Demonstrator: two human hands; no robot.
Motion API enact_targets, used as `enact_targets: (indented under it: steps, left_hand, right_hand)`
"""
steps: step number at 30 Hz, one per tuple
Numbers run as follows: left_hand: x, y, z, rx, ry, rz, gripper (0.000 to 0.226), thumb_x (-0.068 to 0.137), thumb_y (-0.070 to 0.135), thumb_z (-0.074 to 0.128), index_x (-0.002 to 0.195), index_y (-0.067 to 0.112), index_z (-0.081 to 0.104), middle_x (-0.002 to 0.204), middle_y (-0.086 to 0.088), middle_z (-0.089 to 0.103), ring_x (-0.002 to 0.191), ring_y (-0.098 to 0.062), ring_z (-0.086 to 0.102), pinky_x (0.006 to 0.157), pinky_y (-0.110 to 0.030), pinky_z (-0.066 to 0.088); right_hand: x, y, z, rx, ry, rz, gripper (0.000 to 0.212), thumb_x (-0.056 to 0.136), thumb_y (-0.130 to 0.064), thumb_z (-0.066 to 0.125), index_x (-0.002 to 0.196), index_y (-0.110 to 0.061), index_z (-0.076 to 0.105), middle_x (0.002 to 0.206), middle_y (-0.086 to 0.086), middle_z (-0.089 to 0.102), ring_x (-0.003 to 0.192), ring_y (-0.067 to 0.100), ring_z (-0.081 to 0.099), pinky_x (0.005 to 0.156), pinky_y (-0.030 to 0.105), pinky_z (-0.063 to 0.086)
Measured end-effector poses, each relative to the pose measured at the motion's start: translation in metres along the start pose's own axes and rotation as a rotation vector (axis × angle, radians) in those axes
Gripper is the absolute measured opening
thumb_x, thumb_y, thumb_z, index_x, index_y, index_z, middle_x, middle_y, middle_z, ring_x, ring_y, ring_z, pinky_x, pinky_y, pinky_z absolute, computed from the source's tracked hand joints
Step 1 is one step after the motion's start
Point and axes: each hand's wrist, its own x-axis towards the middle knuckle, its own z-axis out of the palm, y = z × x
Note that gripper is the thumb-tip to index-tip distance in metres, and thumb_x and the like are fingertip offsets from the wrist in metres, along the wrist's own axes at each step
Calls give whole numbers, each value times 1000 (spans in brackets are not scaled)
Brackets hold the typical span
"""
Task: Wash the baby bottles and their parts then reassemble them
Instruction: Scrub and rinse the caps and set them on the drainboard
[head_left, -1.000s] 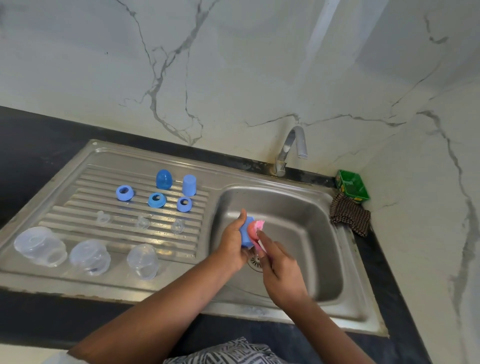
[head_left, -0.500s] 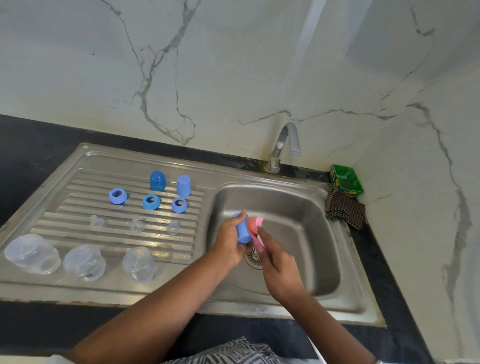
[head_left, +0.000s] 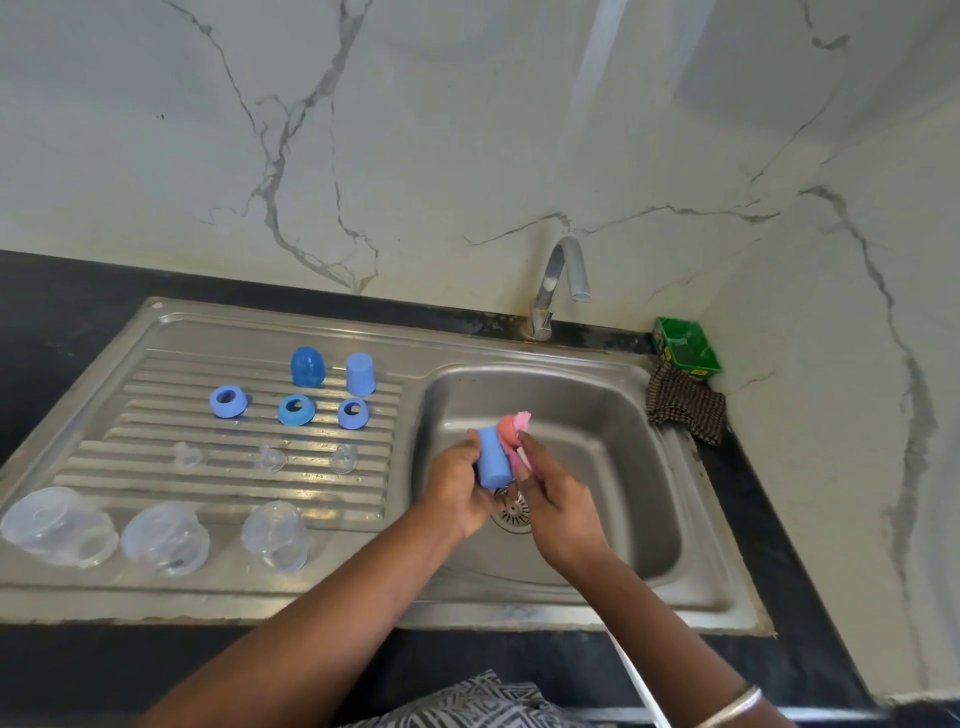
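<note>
Left hand (head_left: 457, 488) grips blue cap (head_left: 493, 457), long axis upright; right hand (head_left: 558, 499) holds pink sponge brush (head_left: 511, 431), seemingly touching cap's right side.

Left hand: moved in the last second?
No. The left hand still holds the cap just left of the drain.

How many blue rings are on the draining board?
3, in a row on the ridges: left ring, middle ring, right ring, in front of two blue caps. None seems hidden.
</note>
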Motion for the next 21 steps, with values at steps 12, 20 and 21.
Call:
enact_targets:
  steps: [12,20,21]
  left_hand:
    - [0,-4,-4,82,-127,34,44,89,46,57,114,12,70,95,-2,73,71,-15,66,66,-30,45]
    - [-1,-12,11,75,120,27,60,107,46,29,91,9,73,78,-3,74,67,-19,63,60,-28,46]
    - [0,-12,13,46,165,24,61,108,43,28,83,6,70,70,-5,73,63,-21,62,60,-28,45]
  right_hand:
    - [-9,9,-2,173,10,123,35,101,-36,54,133,-51,50,102,-20,71,91,-14,62,77,5,45]
    - [-2,5,7,187,-5,185,23,104,-40,47,111,-37,68,86,0,71,78,9,62,76,22,48]
    - [-7,6,9,161,-11,189,24,105,-37,45,111,-31,68,86,-2,70,78,7,61,74,19,46]
